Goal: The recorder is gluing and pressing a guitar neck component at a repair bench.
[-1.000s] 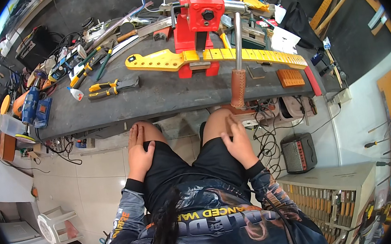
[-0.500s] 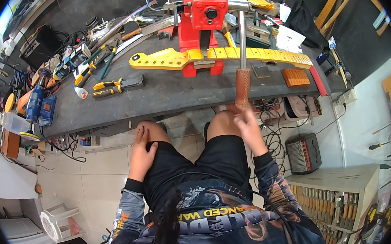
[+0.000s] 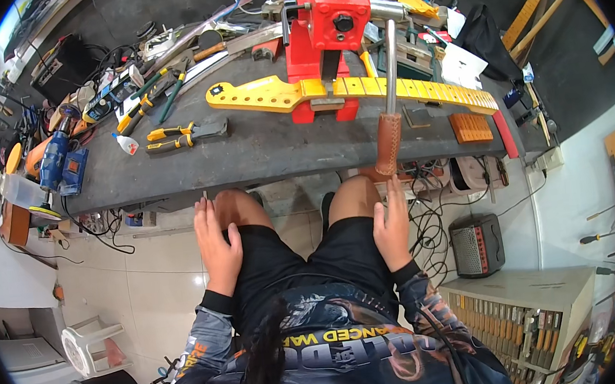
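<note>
A red arbor press (image 3: 338,15) stands on the bench, its ram down on a yellow maple guitar neck (image 3: 416,87). The neck lies crosswise under it, headstock to the left, on a small metal block on the press base. From the press a steel lever with a brown stitched-leather grip (image 3: 389,143) hangs toward me. My right hand (image 3: 392,227) is open over my right thigh, fingers stretched toward the grip's lower end; whether the fingertips touch it I cannot tell. Open and holding nothing, my left hand (image 3: 220,254) is beside my left knee.
Yellow-handled pliers (image 3: 187,133) and a small white bottle (image 3: 126,143) lie left of the press. To the right are a slotted wooden block (image 3: 472,126) and a red bar (image 3: 504,134). Tools crowd the bench's back. A small amplifier (image 3: 477,244) stands on the floor.
My right hand has come down from the lever grip's end, its fingers now straight. My left hand has shifted slightly outward from my left knee. The view has moved a little.
</note>
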`<state>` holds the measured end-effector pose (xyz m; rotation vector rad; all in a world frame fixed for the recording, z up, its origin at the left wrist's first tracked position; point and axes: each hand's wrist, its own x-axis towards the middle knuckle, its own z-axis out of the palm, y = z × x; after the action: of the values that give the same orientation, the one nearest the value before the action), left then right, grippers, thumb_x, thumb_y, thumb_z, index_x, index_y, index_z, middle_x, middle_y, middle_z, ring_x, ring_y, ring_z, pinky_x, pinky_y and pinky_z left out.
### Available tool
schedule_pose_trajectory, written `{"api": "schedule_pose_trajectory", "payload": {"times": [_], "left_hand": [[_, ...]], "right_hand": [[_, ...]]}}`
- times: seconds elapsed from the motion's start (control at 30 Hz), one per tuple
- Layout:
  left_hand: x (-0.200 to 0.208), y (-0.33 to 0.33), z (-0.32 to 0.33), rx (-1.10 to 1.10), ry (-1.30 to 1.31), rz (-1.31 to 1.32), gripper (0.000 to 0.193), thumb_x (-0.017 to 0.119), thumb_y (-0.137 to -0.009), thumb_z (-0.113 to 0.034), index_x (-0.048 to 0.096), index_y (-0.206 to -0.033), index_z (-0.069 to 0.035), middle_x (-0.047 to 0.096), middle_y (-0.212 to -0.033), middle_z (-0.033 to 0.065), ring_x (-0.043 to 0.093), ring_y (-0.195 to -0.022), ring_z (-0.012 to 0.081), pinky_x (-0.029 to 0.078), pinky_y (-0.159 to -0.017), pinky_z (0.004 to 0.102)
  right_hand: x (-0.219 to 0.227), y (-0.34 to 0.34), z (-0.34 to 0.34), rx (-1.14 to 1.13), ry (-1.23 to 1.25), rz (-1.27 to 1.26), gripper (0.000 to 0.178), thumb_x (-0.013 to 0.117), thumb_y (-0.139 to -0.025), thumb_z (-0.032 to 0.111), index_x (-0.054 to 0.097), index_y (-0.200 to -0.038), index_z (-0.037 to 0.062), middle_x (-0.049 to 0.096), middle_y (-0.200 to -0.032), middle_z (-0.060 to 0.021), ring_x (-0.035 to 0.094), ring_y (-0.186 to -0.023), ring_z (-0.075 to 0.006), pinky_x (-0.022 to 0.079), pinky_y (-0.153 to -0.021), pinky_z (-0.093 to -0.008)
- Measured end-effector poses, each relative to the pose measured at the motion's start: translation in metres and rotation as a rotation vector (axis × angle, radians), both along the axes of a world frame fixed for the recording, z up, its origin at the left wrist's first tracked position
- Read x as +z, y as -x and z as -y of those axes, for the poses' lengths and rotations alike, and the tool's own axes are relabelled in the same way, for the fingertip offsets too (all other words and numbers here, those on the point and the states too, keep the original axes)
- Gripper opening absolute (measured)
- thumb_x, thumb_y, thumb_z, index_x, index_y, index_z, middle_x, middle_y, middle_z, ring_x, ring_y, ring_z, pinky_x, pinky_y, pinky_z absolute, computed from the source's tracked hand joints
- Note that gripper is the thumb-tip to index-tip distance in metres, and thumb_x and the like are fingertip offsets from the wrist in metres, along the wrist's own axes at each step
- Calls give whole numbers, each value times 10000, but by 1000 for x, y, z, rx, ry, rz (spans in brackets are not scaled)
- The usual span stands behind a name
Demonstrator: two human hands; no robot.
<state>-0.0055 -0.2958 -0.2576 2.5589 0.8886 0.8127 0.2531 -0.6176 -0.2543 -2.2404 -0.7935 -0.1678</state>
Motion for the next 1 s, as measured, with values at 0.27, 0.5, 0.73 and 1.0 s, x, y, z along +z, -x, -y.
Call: {"api": "schedule_pose_trajectory", "payload": {"times": [0.27, 0.5, 0.73, 1.0], "left_hand": [[-4, -10, -15, -165, 283, -226, 829, 734, -1056, -333, 434, -1739, 27, 349, -1862, 211, 278, -1741, 411, 276, -1407, 492], [-8, -5, 12, -123, 59, -363, 899, 741, -1033, -388, 399, -1749, 34, 315, -1871, 230, 260, -1745, 419, 239, -1409, 548], [15, -13, -43, -206, 307, -361, 737, 761, -1035, -334, 572, -1645, 34, 540, -1736, 240, 443, -1658, 422, 395, -1346, 472], [-16, 4, 14, -159, 86, -332, 945, 784, -1032, -370, 350, -1775, 21, 257, -1900, 204, 201, -1770, 395, 240, -1410, 547]], "right_hand": [[-15, 1, -6, 214, 297, -78, 791, 672, -1109, 294, 383, -1730, -101, 333, -1836, -312, 304, -1719, -464, 279, -1399, -506], [-22, -4, 0, 90, 100, 8, 772, 642, -1123, 305, 380, -1737, -84, 326, -1839, -308, 289, -1723, -467, 277, -1397, -547], [23, -24, -4, 290, 310, -165, 761, 659, -1119, 346, 438, -1696, -99, 395, -1804, -307, 402, -1665, -466, 354, -1363, -480], [-15, 1, -13, 140, 229, -43, 698, 639, -1131, 269, 447, -1700, -86, 376, -1821, -296, 340, -1706, -448, 298, -1392, -503]]}}
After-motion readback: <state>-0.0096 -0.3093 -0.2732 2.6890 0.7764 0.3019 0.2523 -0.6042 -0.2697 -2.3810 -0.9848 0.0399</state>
